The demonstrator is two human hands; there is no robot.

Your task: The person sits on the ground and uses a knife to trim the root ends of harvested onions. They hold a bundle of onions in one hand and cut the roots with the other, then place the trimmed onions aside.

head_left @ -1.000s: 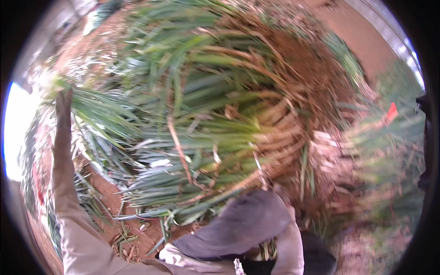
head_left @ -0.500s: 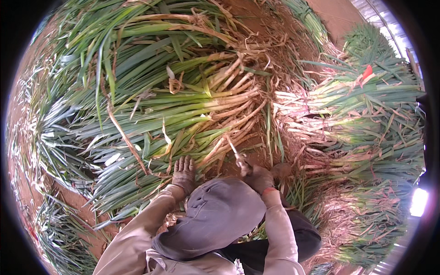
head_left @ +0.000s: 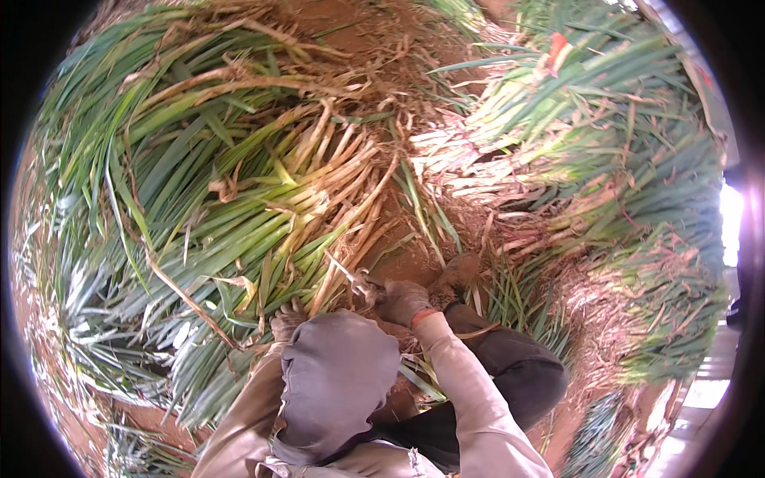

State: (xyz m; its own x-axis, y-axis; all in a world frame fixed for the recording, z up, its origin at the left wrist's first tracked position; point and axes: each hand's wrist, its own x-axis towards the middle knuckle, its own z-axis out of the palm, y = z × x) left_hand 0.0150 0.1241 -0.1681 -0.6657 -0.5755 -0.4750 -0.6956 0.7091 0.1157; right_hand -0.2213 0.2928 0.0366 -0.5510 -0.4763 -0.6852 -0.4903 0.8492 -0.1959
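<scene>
My gloved left hand (head_left: 287, 320) rests at the near edge of a big heap of green onions (head_left: 263, 191), its fingers spread over the leaves; my grey-clothed knee (head_left: 341, 358) hides part of it. To the right of the knee my gloved right hand (head_left: 404, 303) is closed. From it a thin pale stalk-like thing (head_left: 341, 265) with a brown, lumpy end points up and left, near the onions' pale stems. Whether it is a stem or a tool I cannot tell.
More green onions (head_left: 590, 159) lie in bundles along the right, with a red scrap (head_left: 555, 49) on them. Reddish soil (head_left: 398, 259) strewn with dry peelings runs between the heaps. My muddy foot (head_left: 456, 275) stands just beyond my right hand. Further leaves (head_left: 131, 446) lie at lower left.
The whole view has turned, and both heaps appear shifted left and tilted. My left hand shows less past the knee. My right hand keeps its hold on the pale thing.
</scene>
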